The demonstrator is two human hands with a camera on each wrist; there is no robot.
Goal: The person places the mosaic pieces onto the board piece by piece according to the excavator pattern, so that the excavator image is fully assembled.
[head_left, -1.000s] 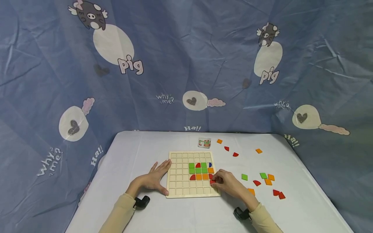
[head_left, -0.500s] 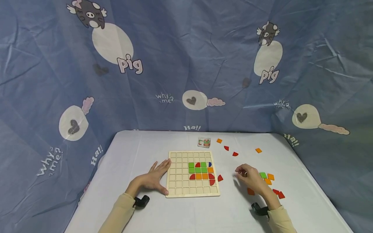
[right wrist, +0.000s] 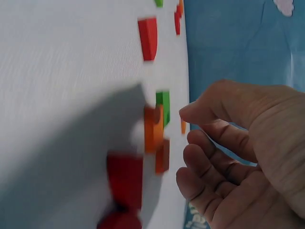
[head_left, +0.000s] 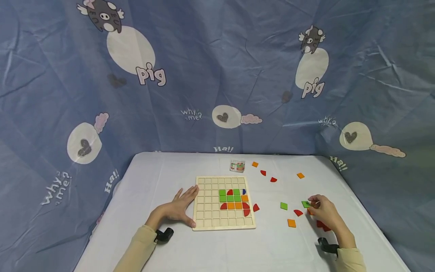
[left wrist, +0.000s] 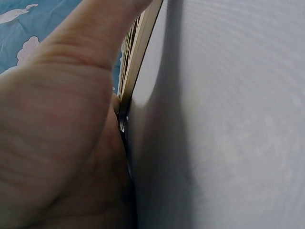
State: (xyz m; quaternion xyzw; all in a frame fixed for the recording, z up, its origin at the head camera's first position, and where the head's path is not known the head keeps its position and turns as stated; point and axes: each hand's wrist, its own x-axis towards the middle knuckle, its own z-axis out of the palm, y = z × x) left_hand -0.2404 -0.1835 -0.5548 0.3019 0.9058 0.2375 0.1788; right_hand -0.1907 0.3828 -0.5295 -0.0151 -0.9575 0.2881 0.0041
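Now at the loose pieces, a person's right hand (head_left: pixel 324 211) hangs over a flat green square tile (head_left: pixel 304 204), fingers loosely bent and a fingertip just off it in the right-wrist view, nothing visibly held. The tile lies on the table, well to the right of a pale wooden gridded board (head_left: pixel 207 211). Half a second ago the hand was closer to the board, covering a second green square tile (head_left: pixel 283 206) now in plain sight; the shift suggests the work has turned to the outer cluster.

Green, orange, red and blue pieces (head_left: pixel 230 198) fill part of the board's right side, while a red quarter-round piece (head_left: pixel 256 207) sits just beside its right edge, outside the cells. The left hand (head_left: pixel 176 209), fingers spread apart, rests at the board's left edge.

Beyond the board lies a small printed card (head_left: pixel 237 166). A white cloth (head_left: pixel 204 249) covers the table, backed by a creased blue fabric hanging (head_left: pixel 217 75) printed with winged pigs.
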